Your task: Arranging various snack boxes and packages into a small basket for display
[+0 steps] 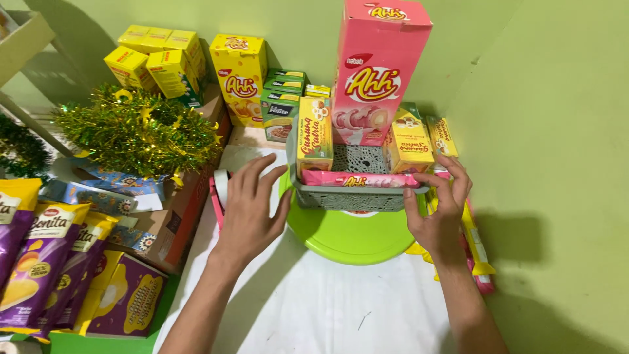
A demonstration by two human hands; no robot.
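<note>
Loaded grey basket steadied from both sides on the green tray

The tall pink box looks top-heavy and light, so the stiff grey basket on the round green tray is probably best gripped low at its walls. The left hand is spread open just beside its left corner; the slim pink packet is pinched at its end by the right hand.
</note>
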